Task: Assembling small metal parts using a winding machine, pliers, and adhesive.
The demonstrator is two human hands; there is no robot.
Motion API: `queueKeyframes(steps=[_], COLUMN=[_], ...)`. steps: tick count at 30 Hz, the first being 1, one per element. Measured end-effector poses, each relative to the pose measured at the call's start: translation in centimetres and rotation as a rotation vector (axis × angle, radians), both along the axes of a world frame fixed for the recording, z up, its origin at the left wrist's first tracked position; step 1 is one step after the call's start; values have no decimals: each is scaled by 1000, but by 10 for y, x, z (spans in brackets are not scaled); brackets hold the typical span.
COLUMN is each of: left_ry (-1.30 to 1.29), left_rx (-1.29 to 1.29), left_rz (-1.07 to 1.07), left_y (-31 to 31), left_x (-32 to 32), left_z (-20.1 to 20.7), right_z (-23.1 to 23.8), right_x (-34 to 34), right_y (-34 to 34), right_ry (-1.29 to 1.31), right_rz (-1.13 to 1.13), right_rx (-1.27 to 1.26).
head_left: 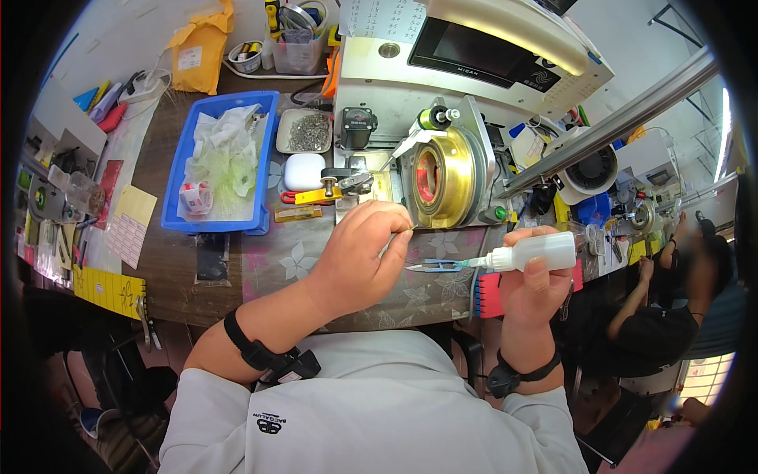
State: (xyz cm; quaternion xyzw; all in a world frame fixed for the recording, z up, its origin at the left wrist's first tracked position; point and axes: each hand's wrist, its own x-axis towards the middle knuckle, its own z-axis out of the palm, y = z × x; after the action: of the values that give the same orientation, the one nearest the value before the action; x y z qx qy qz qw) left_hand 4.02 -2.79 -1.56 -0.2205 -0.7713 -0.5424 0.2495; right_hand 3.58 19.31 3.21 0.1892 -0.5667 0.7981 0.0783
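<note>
In my right hand (530, 284) is a white squeeze bottle (543, 253), lying nearly level with its narrow greenish nozzle pointing left. My left hand (367, 249) is closed in a pinch beside the machine; a tiny thin piece shows at its fingertips, too small to name. Just beyond these fingertips stands a round brass-coloured wheel (464, 182) with a reddish centre. A slim blue-handled tool (439, 265), perhaps snips, lies on the table between my hands. The nozzle tip appears close to its right end; whether they touch I cannot tell.
Left of my hands are a blue tray (175, 182) with crumpled film, a dish of small metal parts (305, 131), a white rounded case (304, 171) and a yellow-handled clamp (320, 194). A metal bar (608, 122) slants at the right. Another person (671, 284) sits far right.
</note>
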Motion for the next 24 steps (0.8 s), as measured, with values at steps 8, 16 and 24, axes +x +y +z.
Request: queueKeyframes(steps=[8,16,24], left_ry=[20,5,-145], left_rx=[2,-15,76], left_rz=[17,3,-4], left_y=[1,0,0], left_x=[1,2,8], left_z=[2,-1,1], right_z=[-2,-7,-12], right_x=[-3,-7,-14], right_y=[-10,-13,-7], right_ry=[1,145,334], right_rz=[-22,-44,-68], right_rx=[95,203,349])
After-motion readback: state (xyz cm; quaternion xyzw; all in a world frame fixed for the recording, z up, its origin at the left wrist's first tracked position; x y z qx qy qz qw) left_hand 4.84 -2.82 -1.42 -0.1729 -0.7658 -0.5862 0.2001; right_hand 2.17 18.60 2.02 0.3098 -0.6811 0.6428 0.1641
